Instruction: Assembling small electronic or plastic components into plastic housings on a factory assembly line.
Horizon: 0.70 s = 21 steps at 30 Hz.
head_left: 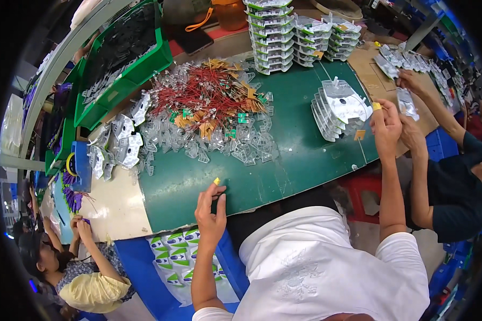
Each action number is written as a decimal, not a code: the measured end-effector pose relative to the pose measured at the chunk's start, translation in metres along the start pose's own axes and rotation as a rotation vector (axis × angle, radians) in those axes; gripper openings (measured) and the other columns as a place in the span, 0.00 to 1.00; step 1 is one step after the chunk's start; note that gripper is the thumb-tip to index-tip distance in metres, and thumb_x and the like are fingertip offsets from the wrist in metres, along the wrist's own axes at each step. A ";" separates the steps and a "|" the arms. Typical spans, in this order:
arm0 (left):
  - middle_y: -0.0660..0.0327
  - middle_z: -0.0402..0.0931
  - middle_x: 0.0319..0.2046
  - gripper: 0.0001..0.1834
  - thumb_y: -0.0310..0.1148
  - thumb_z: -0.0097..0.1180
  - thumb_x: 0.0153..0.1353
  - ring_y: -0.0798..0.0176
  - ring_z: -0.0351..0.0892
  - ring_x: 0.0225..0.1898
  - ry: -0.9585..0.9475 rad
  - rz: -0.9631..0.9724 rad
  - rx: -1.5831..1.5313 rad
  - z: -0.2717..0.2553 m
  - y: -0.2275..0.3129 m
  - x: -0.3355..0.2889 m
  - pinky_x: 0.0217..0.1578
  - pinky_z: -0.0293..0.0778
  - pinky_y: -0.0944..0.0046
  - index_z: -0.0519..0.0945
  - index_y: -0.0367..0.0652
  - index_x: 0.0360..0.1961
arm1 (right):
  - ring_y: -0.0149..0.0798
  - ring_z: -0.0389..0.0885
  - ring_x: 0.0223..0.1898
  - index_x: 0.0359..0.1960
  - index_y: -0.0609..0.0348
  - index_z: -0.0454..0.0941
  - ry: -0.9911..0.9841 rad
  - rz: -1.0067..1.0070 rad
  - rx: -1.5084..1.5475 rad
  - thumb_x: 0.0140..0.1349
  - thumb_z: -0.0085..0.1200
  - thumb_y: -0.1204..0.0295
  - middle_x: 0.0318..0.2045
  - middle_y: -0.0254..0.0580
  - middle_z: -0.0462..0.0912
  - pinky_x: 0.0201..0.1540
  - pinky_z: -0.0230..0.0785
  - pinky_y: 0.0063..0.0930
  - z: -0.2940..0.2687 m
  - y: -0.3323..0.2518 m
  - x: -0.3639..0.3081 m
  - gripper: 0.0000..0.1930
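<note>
My left hand [211, 211] hovers over the front part of the green tabletop [209, 166], open, thumb and index finger apart, with nothing in it. Yellow tape wraps its index fingertip. To the right, my right hand [386, 128] is beside a stack of white plastic housings [344, 104]; its fingers are extended and a yellow-taped fingertip is at the stack's right edge. Whether it touches the stack I cannot tell. A small tan tab [360, 135] lies next to the stack. Beyond my left hand spreads a heap of clear plastic pieces [198, 142] topped with red wires [198, 91].
Taller housing stacks [270, 37] stand at the back. Green bins [123, 69] and loose housings [127, 144] are at left. A blue crate [136, 267] with white-green parts sits below the table edge. A co-worker's hand [409, 83] handles housings at right; another person [88, 273] works at left.
</note>
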<state>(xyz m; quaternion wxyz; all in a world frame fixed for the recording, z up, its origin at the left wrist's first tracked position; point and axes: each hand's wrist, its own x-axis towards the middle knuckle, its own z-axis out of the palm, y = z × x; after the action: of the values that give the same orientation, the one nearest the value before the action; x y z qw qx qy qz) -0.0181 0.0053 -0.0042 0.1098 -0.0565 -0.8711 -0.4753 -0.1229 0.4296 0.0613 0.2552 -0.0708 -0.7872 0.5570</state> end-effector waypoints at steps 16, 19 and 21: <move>0.56 0.84 0.39 0.18 0.18 0.59 0.60 0.58 0.80 0.38 0.054 0.017 -0.034 0.005 -0.010 -0.001 0.40 0.77 0.62 0.79 0.36 0.52 | 0.48 0.70 0.59 0.32 0.52 0.86 -0.355 -0.959 -0.923 0.44 0.61 0.81 0.56 0.42 0.78 0.62 0.58 0.46 -0.031 -0.047 -0.005 0.12; 0.56 0.84 0.39 0.17 0.19 0.59 0.60 0.59 0.80 0.38 0.059 0.011 -0.022 0.005 -0.009 0.001 0.40 0.77 0.63 0.79 0.36 0.52 | 0.47 0.72 0.57 0.31 0.53 0.85 -0.368 -0.895 -0.823 0.45 0.64 0.79 0.53 0.40 0.80 0.62 0.59 0.44 -0.028 -0.053 -0.001 0.10; 0.56 0.84 0.39 0.17 0.19 0.58 0.61 0.59 0.80 0.37 0.062 0.017 -0.017 0.007 -0.010 -0.001 0.39 0.76 0.63 0.79 0.36 0.52 | 0.46 0.73 0.56 0.31 0.54 0.85 -0.372 -0.818 -0.703 0.46 0.65 0.78 0.50 0.40 0.82 0.62 0.59 0.42 -0.025 -0.053 0.003 0.09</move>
<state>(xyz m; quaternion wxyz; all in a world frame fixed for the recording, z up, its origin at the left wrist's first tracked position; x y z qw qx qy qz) -0.0202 0.0062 -0.0161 0.1403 -0.0502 -0.8627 -0.4833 -0.1040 0.4324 0.1169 0.2683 0.2581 -0.9202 0.1205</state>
